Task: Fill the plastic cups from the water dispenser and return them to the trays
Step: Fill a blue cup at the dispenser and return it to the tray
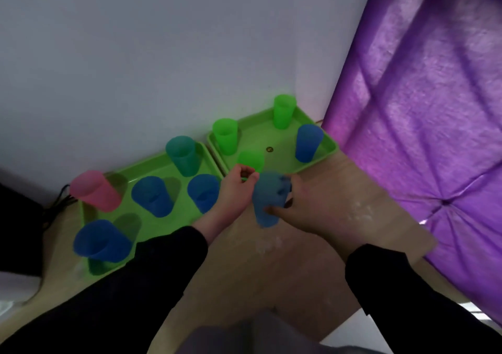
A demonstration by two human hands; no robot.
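Right hand (307, 207) grips a blue cup (264, 207) at frame centre, over the table (298, 272), outside both trays. Left hand (235, 188) curls at a green cup (251, 159); whether it grips, I cannot tell. Left tray (179, 218) holds five cups, right tray (255, 136) four. Fill levels unreadable; dispenser out of view.

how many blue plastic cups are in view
5 blue plastic cups: front, middle and right in the left green plastic tray, one in the right green plastic tray, one gripped by the right hand. The teal plastic cup isn't counted.
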